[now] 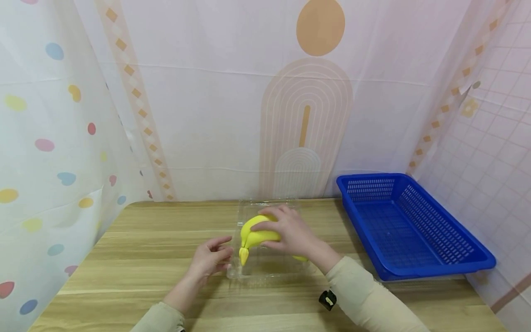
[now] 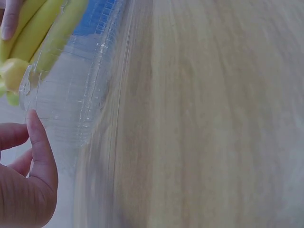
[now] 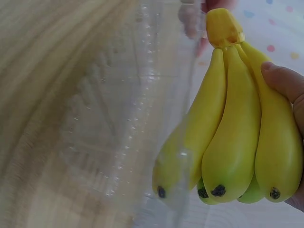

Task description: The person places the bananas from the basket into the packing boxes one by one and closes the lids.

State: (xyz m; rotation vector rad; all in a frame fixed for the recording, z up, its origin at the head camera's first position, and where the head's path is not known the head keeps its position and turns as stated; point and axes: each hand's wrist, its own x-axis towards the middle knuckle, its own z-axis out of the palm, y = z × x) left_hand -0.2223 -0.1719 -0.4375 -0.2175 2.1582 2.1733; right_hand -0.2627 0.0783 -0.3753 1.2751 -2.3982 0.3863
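A bunch of yellow bananas (image 1: 259, 236), stem end toward the left, is gripped by my right hand (image 1: 290, 230) from above. Dark tips and some greenish undersides of the bananas (image 3: 231, 123) show in the right wrist view, with my thumb (image 3: 285, 80) along one side. The bunch is at a clear plastic clamshell box (image 1: 269, 275), whose transparent wall overlaps part of it; how deep it sits I cannot tell. Beside the box's left edge is my left hand (image 1: 209, 258), fingers loosely bent. In the left wrist view, one fingertip (image 2: 33, 116) touches or nearly touches the box's rim.
To the right stands a blue plastic basket (image 1: 390, 230) with slotted walls. The wooden table (image 1: 166, 235) meets a patterned curtain (image 1: 207, 138) at the back and sides. A small black object (image 1: 327, 299) is by my right sleeve.
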